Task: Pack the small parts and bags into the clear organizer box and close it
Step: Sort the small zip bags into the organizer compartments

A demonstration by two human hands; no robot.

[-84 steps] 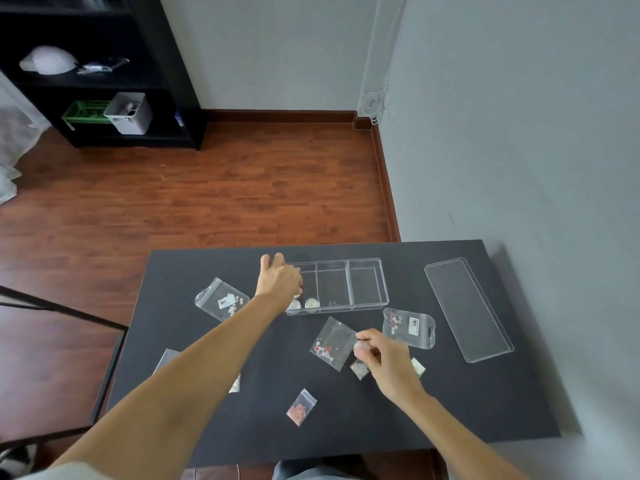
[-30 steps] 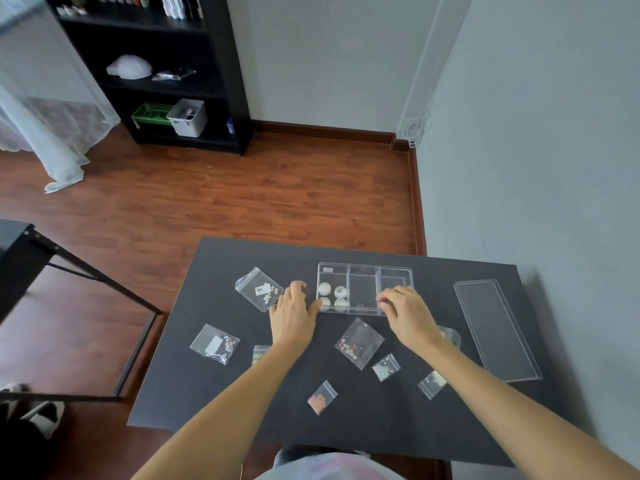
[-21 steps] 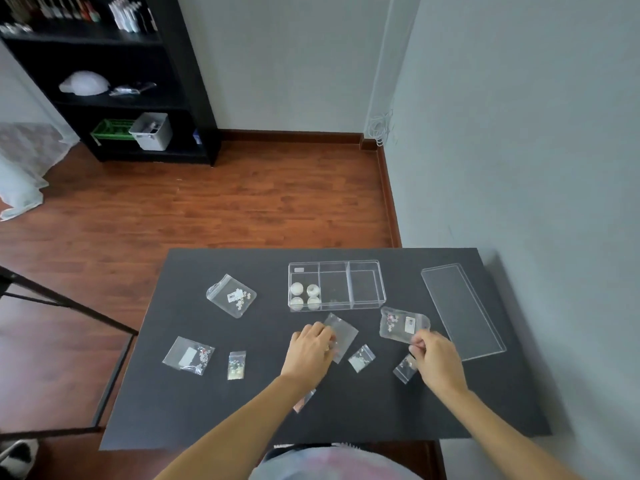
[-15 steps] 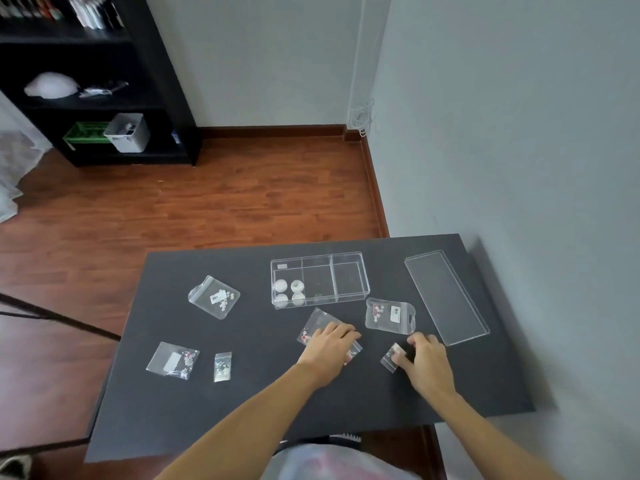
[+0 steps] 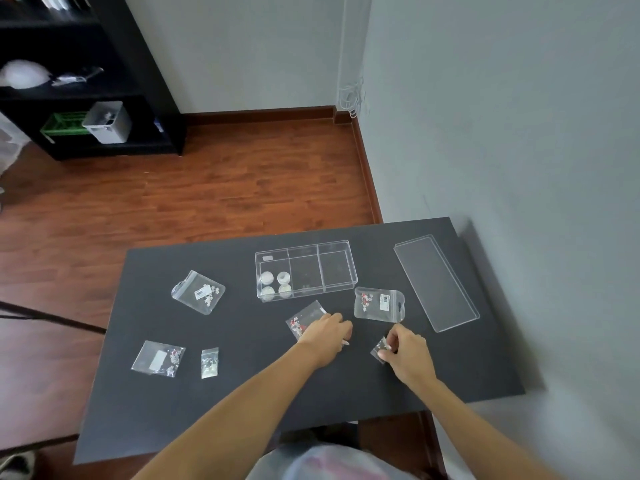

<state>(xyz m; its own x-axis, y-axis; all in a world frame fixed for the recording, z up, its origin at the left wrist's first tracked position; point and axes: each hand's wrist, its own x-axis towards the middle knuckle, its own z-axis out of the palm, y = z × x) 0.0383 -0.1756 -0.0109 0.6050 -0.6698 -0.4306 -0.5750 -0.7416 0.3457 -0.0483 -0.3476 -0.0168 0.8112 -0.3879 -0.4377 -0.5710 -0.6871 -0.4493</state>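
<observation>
right hand (image 5: 405, 355) pinches a tiny bag (image 5: 379, 348) at the table's near right; left hand (image 5: 327, 336) presses flat on a flower bag (image 5: 302, 320), grip there cannot be told. both hands have come back from the box (image 5: 306, 270) to the bags since a second ago, so bag packing begins. box open: four white discs (image 5: 276, 284) in left compartment, the others near bare. lid (image 5: 436, 282) lies apart, right.

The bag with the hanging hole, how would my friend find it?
Start at the clear organizer box on the black table. Just below its right end lies the bag with the hanging hole. Only it has rounded corners, a white label and that slot.
</observation>
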